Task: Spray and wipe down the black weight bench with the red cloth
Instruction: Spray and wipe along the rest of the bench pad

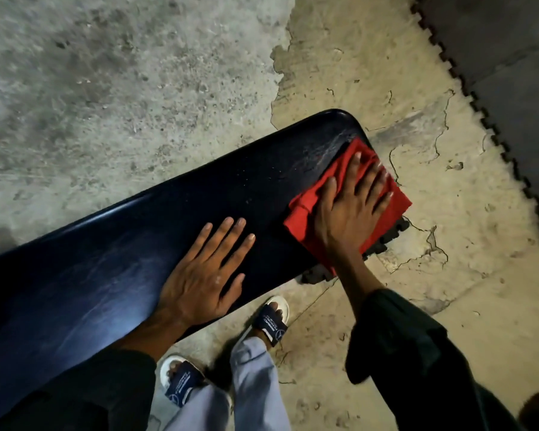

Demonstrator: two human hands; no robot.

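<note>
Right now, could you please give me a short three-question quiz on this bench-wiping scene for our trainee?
1. True or false: the right hand presses the red cloth flat on the bench.
2. The left hand rests: A) on the cloth, B) bare on the bench, C) on the floor?
3. Fill in: the cloth lies near the bench's rounded ____.

Key: 1 true; 2 B; 3 end.
</note>
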